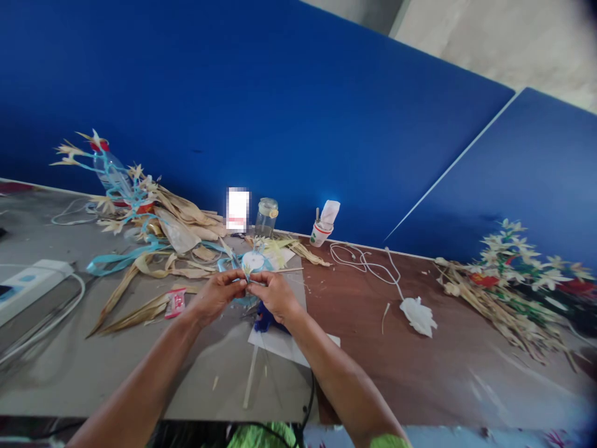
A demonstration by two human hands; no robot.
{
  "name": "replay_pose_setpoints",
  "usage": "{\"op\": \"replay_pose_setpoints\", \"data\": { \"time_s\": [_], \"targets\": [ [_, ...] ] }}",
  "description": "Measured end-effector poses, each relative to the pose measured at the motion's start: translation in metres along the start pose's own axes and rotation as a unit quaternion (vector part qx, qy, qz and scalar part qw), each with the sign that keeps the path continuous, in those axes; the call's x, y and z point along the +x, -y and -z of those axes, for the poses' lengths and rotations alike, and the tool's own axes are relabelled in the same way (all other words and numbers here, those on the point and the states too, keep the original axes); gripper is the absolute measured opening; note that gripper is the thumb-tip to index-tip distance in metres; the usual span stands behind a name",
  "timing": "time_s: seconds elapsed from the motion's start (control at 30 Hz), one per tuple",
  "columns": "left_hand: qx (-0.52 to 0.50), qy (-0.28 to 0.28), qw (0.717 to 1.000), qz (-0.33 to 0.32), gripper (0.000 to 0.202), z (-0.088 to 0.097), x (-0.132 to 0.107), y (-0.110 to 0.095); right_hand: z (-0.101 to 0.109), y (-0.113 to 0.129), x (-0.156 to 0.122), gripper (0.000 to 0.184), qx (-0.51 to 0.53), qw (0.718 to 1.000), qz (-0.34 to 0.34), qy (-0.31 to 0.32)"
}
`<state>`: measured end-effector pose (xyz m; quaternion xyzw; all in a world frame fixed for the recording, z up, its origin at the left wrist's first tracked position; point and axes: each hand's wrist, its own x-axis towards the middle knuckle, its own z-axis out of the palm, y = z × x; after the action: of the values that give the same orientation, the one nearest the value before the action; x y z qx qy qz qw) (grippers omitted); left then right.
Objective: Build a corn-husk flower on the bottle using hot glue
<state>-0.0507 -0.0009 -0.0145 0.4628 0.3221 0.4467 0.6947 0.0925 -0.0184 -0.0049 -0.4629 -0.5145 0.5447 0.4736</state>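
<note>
My left hand [221, 295] and my right hand [274, 297] meet over the grey table top, thumbs and forefingers pinched together. Between the fingertips is a small pale flower [247, 270] with a greenish middle; its lower part is hidden by the fingers. Just behind it lies a round white roll [254, 259], with light blue ribbon around it. Below my right hand sits a dark blue bundle [263, 318], partly covered, next to a white sheet [280, 346]. A thin pale strip [250, 376] lies nearer to me.
Dried husks [191, 214] and husk flowers on blue stems surround a plastic bottle [109, 171] at left. A power strip [35, 289] and red wrapper [175, 303] lie nearer. Behind stand a glass jar [266, 219] and paper cup [321, 234]. White flowers [517, 255] lie right.
</note>
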Motion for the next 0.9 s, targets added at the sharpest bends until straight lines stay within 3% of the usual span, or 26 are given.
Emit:
{"op": "replay_pose_setpoints", "data": {
  "time_s": [0.33,0.6,0.9],
  "targets": [
    [0.099,-0.002,0.994,-0.053,0.022,0.0029,0.0034,0.0033,0.0020,-0.0061,0.0042,0.011,-0.131,0.990,0.031,-0.032],
    [0.230,-0.073,0.967,-0.086,0.019,0.0028,0.0055,0.0024,0.0015,-0.0041,0.0019,0.009,-0.260,0.962,0.050,-0.060],
    [0.173,-0.079,0.979,-0.068,0.028,0.0053,0.0056,-0.0031,0.0047,-0.0020,0.0026,0.013,-0.202,0.972,0.094,-0.070]
  ]
}}
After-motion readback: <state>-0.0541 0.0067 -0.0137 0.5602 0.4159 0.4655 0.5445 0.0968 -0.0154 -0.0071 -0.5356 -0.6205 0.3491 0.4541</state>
